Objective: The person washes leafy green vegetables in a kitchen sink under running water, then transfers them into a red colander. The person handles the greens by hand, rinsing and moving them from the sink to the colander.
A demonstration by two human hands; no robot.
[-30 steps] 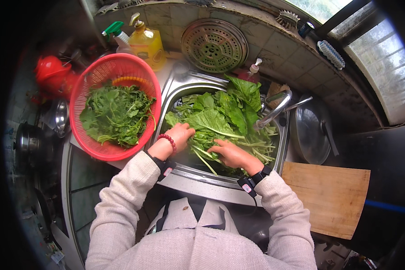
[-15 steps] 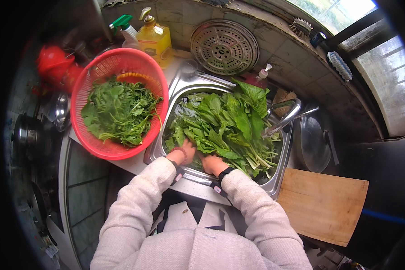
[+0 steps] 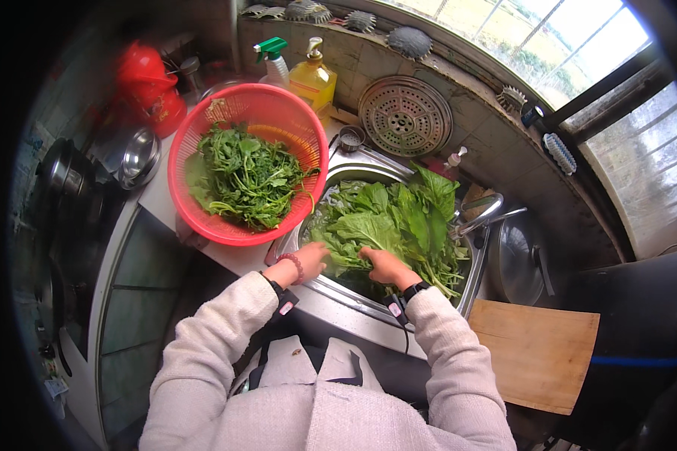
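Broad green leafy vegetables (image 3: 399, 218) with pale stems fill the metal sink (image 3: 346, 293) in front of me, heaped above its rim. At the sink's near left edge, my left hand (image 3: 308, 261) has its fingers closed at the edge of the leaves; the fingertips are partly hidden. To its right, my right hand (image 3: 387, 267) grips the near side of the same leaves, thumb and forefinger drawn together. A large pale-green leaf lies spread between both hands.
A red plastic colander (image 3: 174, 169) of cut greens (image 3: 252, 177) stands left of the sink. Behind are a yellow pump bottle (image 3: 312, 81), a green-topped spray bottle (image 3: 273, 60) and a round steamer plate (image 3: 406, 116). The faucet (image 3: 480, 214), a glass lid (image 3: 517, 263) and a wooden board (image 3: 538, 349) are on the right.
My hands have come up out of the leaves and moved apart, the right one farther right. A broad leaf now shows between them. The whole view has shifted.
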